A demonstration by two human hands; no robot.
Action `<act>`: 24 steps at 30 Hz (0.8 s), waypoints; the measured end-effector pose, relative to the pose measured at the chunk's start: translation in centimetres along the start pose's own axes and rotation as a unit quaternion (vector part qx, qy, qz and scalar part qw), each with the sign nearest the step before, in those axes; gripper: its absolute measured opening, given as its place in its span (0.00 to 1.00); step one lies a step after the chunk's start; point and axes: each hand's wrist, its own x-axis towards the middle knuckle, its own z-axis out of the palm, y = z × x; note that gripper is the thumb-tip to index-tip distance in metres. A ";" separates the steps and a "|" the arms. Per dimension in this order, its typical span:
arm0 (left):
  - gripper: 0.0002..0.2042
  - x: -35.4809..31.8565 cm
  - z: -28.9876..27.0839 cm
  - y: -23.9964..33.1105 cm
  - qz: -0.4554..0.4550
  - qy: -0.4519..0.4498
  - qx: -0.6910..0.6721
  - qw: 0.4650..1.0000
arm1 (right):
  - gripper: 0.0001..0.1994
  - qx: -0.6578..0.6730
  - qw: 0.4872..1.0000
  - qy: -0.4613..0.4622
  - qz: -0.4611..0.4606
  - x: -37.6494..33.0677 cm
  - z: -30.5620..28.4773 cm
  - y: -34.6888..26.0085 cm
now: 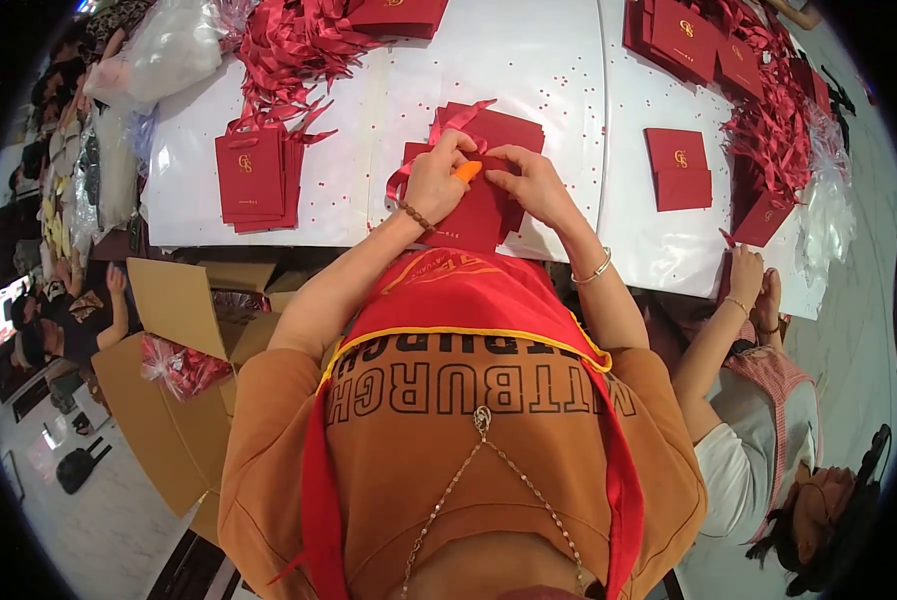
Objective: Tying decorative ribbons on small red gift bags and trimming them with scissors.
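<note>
On the table (528, 60) before you, a pile of bags (473, 220) lies between a left-hand stack (253, 185) and right-hand bags (679, 168). A carton (168, 395) stands at your left.

Two hands serve as grips, the left grip (436, 184) and the right grip (536, 186), with one orange fingertip cover (467, 171), one beaded bracelet (415, 214) and one silver bangle (595, 267). Red gift bags (252, 185) form at least five groups on one bench (558, 60); the stacks overlap too much for an exact total. There are two heaps of red ribbon (293, 50), at least two clear plastic bags (176, 50), one red apron (448, 300), one necklace (437, 508), at least one cardboard box (168, 300), at least two other people (733, 480), and red flecks (564, 92) beyond counting.
</note>
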 end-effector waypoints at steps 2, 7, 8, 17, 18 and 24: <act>0.09 0.1 0.1 0.2 -0.008 -0.009 0.016 1.000 | 0.15 0.012 1.000 -0.006 0.019 0.0 0.0 0.1; 0.07 -0.3 0.1 -0.9 0.099 -0.012 0.114 0.988 | 0.13 0.045 0.998 -0.019 0.031 -0.5 -0.3 -0.8; 0.07 -0.4 0.2 -1.1 0.169 0.001 0.149 0.974 | 0.13 0.045 0.998 -0.019 0.031 -0.4 -0.3 -0.7; 0.08 -1.5 0.4 -1.7 0.300 0.001 0.236 0.924 | 0.13 0.044 0.997 -0.003 0.063 0.0 0.1 0.7; 0.08 -1.6 0.2 -1.8 0.295 -0.007 0.250 0.922 | 0.14 0.057 0.996 -0.004 0.062 0.0 0.2 0.8; 0.07 -0.5 0.0 -1.0 0.154 0.037 0.107 0.982 | 0.14 0.057 0.998 0.002 0.039 -0.1 0.2 0.5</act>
